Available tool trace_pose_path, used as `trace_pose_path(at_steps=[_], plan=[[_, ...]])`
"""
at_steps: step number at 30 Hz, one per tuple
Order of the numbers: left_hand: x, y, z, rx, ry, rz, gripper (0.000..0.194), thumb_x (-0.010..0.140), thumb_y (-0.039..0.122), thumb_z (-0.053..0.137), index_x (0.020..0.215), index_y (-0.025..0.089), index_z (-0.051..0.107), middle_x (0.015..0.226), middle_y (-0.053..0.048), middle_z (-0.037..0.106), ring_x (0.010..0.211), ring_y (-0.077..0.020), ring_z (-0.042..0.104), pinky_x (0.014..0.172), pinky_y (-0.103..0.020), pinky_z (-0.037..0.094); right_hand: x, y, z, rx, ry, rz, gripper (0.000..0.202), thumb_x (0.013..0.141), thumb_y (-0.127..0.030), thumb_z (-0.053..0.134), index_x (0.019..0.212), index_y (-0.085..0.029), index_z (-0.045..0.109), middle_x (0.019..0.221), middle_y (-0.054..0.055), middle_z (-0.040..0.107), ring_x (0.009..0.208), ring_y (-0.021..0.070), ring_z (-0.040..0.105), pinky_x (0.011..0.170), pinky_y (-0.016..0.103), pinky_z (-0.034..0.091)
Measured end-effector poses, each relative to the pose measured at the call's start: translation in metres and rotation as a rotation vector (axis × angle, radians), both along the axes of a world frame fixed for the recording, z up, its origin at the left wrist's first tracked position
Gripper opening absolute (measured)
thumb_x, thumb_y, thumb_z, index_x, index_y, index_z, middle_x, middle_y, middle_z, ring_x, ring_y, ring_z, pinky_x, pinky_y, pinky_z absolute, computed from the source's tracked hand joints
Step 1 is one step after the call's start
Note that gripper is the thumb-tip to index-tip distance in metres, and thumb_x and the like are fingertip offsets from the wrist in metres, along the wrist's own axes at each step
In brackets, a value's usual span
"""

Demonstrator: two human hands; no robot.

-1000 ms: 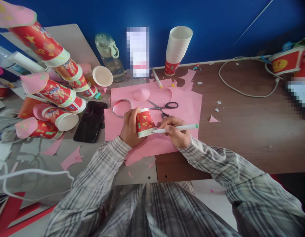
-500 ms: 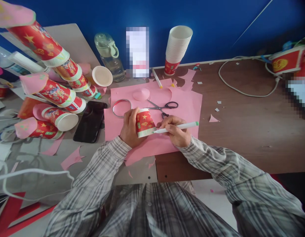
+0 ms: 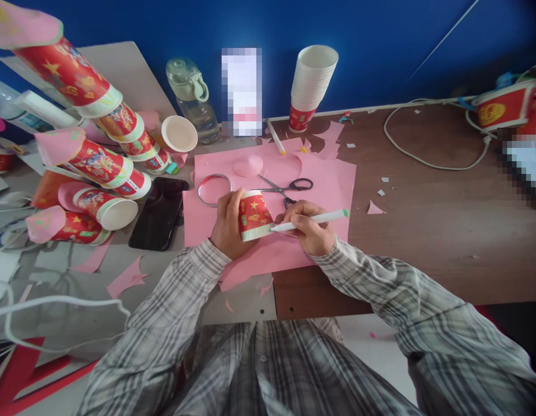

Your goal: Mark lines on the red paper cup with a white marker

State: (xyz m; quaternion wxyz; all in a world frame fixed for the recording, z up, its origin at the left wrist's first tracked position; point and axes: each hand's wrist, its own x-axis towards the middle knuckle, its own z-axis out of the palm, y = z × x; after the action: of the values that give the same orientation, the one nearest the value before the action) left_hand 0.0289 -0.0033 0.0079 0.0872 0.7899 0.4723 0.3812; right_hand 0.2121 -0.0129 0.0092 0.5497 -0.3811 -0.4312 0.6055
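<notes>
My left hand (image 3: 230,226) is wrapped round a red paper cup (image 3: 255,214) with gold stars, held upside down over pink paper (image 3: 332,179). Green strokes mark the white band at the cup's lower edge. Between the fingers of my right hand (image 3: 313,228) is a white felt-tip marker (image 3: 328,217) with a green end, its tip at that band. Black-handled scissors (image 3: 280,187) lie open just beyond the cup. Left of them is a roll of tape (image 3: 214,190), and a pink paper cone (image 3: 248,166) sits behind.
A stack of paper cups (image 3: 313,81) stands at the back, near a water bottle (image 3: 194,104). Cup rockets with pink tops (image 3: 101,162) crowd the left, beside a black phone (image 3: 157,214). A white cable (image 3: 428,164) and paper scraps (image 3: 374,208) lie on the right.
The marker's tip has shifted very slightly along the cup's lower band, and its far end has dipped or risen only a little. My left hand and the cup stay in place.
</notes>
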Motion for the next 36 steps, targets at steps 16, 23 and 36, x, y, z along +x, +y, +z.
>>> trace_pose_path(at_steps=[16, 23, 36], plan=[[-0.002, 0.000, -0.001, -0.018, -0.004, -0.028, 0.084, 0.069, 0.044, 0.066, 0.131, 0.013, 0.019, 0.119, -0.018, 0.040, 0.114, -0.0287, 0.042, 0.098, -0.052, 0.043, -0.002, 0.003, 0.003, -0.006, 0.022, -0.091, 0.015, 0.069, -0.028, 0.055, 0.059, -0.016, 0.054, 0.047, -0.002, 0.048, 0.040, 0.0099, 0.040, 0.039, 0.024, 0.030], [-0.004, 0.001, -0.003, -0.010, 0.011, -0.038, 0.085, 0.068, 0.041, 0.067, 0.131, 0.011, 0.019, 0.120, -0.018, 0.041, 0.114, -0.0286, 0.041, 0.100, -0.050, 0.042, -0.001, 0.009, -0.004, 0.016, -0.021, -0.220, 0.021, 0.078, -0.037, 0.053, 0.077, -0.017, 0.058, 0.056, 0.000, 0.053, 0.049, 0.0113, 0.047, 0.046, 0.025, 0.037], [-0.003, 0.002, -0.001, -0.017, -0.018, -0.032, 0.082, 0.071, 0.041, 0.065, 0.131, 0.009, 0.020, 0.120, -0.018, 0.041, 0.114, -0.0273, 0.042, 0.100, -0.051, 0.041, -0.005, 0.004, -0.004, 0.141, -0.162, -0.129, 0.027, 0.085, -0.036, 0.044, 0.105, -0.020, 0.051, 0.062, -0.001, 0.057, 0.041, 0.0097, 0.043, 0.041, 0.024, 0.035]])
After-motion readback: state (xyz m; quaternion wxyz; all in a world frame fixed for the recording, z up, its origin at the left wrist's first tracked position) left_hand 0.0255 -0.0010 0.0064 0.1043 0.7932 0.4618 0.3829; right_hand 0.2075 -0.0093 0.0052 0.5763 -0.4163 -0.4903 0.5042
